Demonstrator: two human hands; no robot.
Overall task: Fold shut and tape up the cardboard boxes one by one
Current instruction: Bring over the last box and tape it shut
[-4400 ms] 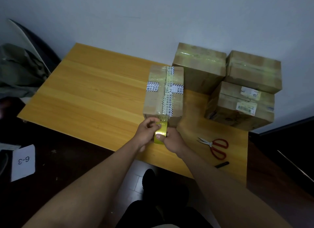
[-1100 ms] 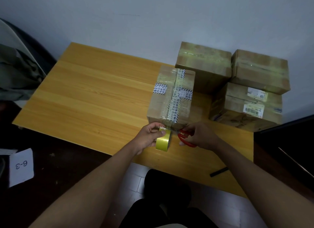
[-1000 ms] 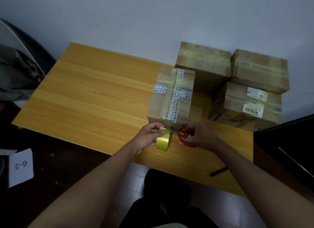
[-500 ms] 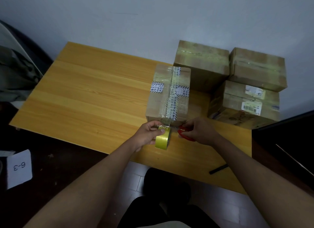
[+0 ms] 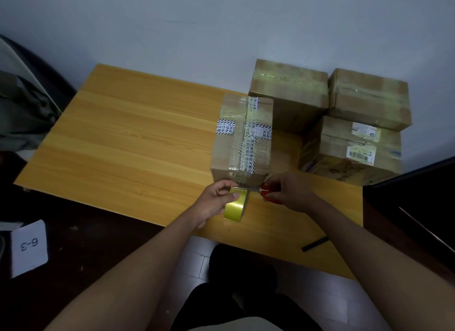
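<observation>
Off the table's left edge a grey-green cloth heap point(image 5: 22, 114) lies in shadow, and lower down, on the dark floor, sits a white card point(image 5: 29, 248) marked "6-3". The wooden table point(image 5: 128, 143) runs from there to the wall, its left half bare wood.

Near the front edge, right of centre, the left hand point(image 5: 214, 202) curls round a yellow tape roll point(image 5: 235, 207), thumb on its face, holding it upright just in front of the taped box point(image 5: 242, 138). That box stands lengthwise toward the wall, a printed strip running down its top and over the near face, where clear tape stretches down to the roll. The right hand point(image 5: 286, 194) grips red-handled scissors point(image 5: 269, 192), their blades hidden at the stretched tape.

Behind the box, against the wall at the back right corner, stand three more sealed boxes point(image 5: 289, 94): one touching the wall, two stacked beside it, the lower carrying labels. A black marker point(image 5: 314, 244) lies at the front right edge.
</observation>
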